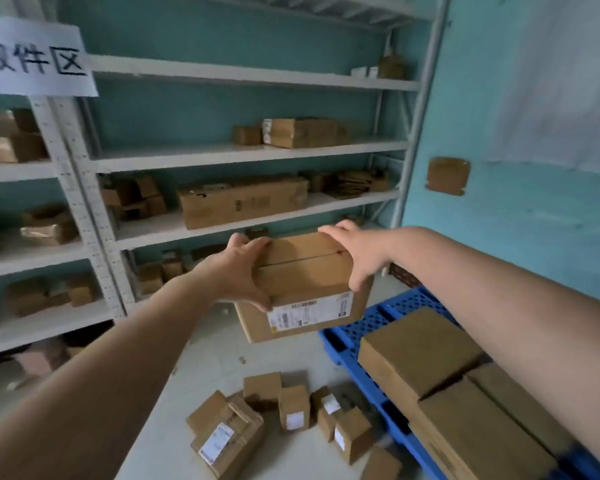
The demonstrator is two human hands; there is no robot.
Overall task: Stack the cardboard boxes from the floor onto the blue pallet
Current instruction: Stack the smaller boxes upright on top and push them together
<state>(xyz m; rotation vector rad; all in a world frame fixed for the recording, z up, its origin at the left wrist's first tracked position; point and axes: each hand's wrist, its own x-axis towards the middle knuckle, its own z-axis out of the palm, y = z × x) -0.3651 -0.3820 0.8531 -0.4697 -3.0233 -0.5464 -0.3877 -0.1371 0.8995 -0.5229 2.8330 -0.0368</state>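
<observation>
A cardboard box is held aloft between two outstretched bare arms, above the floor and just left of the blue pallet. The left hand is clamped on the box's left end, thumb on the near edge and fingers curled over the top. The right hand is spread across the right end, its fingers hooked over the far edge and the thumb pressed down the near side. A white shipping label is seen on the box's near face.

Larger boxes are already stacked on the pallet at lower right. A scatter of small boxes is left on the pale floor below. White metal shelving, loosely stocked with cartons, is set against teal walls, and a paper sign with printed characters is fixed at upper left.
</observation>
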